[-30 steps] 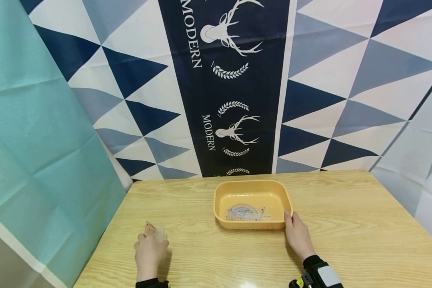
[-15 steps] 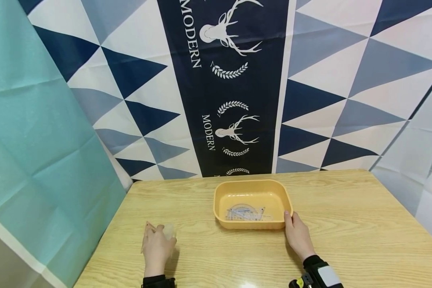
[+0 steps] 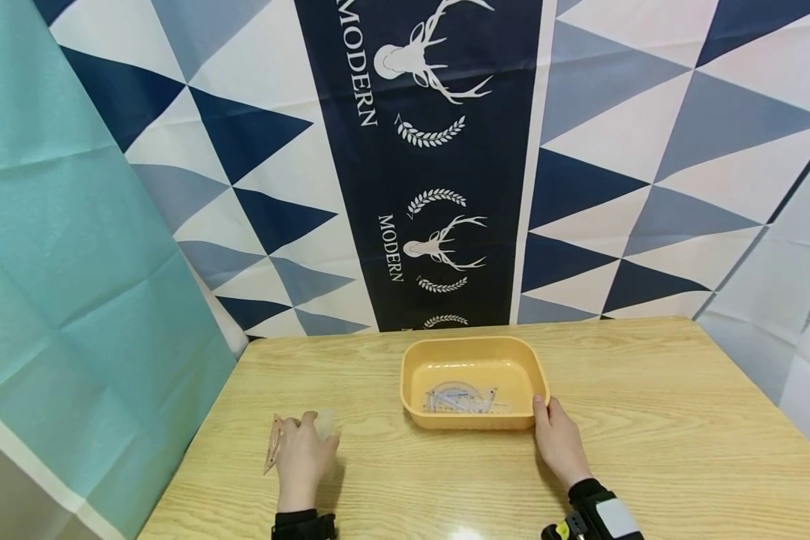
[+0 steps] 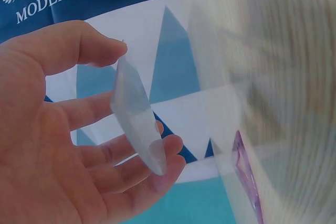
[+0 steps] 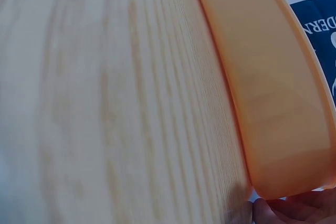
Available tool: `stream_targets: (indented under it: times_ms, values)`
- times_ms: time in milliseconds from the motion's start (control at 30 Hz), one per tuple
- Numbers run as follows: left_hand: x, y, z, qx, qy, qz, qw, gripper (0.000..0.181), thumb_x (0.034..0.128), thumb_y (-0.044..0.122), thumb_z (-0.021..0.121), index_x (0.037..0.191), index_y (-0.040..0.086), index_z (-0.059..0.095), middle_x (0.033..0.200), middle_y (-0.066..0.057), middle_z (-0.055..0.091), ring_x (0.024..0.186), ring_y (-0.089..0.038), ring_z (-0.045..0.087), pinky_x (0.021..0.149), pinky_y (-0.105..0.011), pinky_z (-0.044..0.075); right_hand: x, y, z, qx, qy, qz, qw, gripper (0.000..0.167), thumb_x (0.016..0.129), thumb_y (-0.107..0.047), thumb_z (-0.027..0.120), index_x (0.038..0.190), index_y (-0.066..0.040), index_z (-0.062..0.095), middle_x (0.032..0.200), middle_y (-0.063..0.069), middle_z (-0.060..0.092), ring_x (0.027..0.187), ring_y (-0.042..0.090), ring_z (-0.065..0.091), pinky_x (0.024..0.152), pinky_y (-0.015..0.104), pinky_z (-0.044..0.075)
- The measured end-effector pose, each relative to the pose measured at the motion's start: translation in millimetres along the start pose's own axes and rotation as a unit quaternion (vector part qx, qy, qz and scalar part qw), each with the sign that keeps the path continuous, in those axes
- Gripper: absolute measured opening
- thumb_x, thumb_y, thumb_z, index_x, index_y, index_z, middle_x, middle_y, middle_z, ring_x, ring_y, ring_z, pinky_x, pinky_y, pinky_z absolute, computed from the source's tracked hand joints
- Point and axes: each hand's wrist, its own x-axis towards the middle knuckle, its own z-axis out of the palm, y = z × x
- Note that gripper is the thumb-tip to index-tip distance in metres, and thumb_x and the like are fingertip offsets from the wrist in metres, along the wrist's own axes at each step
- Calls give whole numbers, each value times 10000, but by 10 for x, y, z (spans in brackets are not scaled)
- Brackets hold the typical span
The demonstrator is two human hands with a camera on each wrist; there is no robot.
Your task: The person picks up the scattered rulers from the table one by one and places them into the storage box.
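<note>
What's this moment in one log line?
left hand: holds translucent piece; right hand: grips yellow bin; pink triangle: near left hand; in bin: clear protractor

Left hand, clear piece shifted right, exposing more pink triangle.

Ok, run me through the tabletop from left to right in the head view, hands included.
Pinkish triangular piece → left hand → yellow tray → right hand.

L thumb opp. fingers
</note>
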Motion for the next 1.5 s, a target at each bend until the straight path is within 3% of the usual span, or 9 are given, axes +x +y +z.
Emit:
stream_targets:
  times_ms: [267,533,800,1067,1500]
  values:
    - [-1,153,33,-219,146,359,9990,451,752,191,627,1140,-29,561,1066,-296,490,807,-376,544,502,-349,439,8,16,1,-20,37,-45,10000,628,978,-423,129,1284,74,358,1288,336,410,1184,476,398,935,570,360]
    - [-9,289,70,-372,393,527,9971,346,790,201,600,1076,5,593,1045,-257,532,806,-370,550,628,-452,464,2,9,4,10,-15,22,10000,660,973,-441,116,1311,82,334,1303,335,396,1197,468,391,954,567,349]
    - [27,454,39,-591,441,781,9942,351,800,212,589,1092,18,590,1073,-245,530,835,-342,548,596,-394,465,1,4,-11,-8,23,25,10000,652,973,-441,116,1306,74,339,1304,332,397,1200,471,385,956,569,345]
    - [49,581,9,-811,438,956,9911,344,827,213,576,1119,32,582,1119,-214,507,912,-347,538,706,-429,469,-14,-2,-2,-9,-47,1,10000,647,978,-426,123,1323,86,317,1313,338,382,1208,470,377,967,567,339]
    - [93,877,107,-751,434,1501,9849,256,777,191,614,979,34,628,977,-133,536,716,-227,517,607,-338,452,-8,-4,-2,17,-64,51,10000,662,973,-443,117,1314,84,326,1303,338,395,1201,466,390,958,565,348]
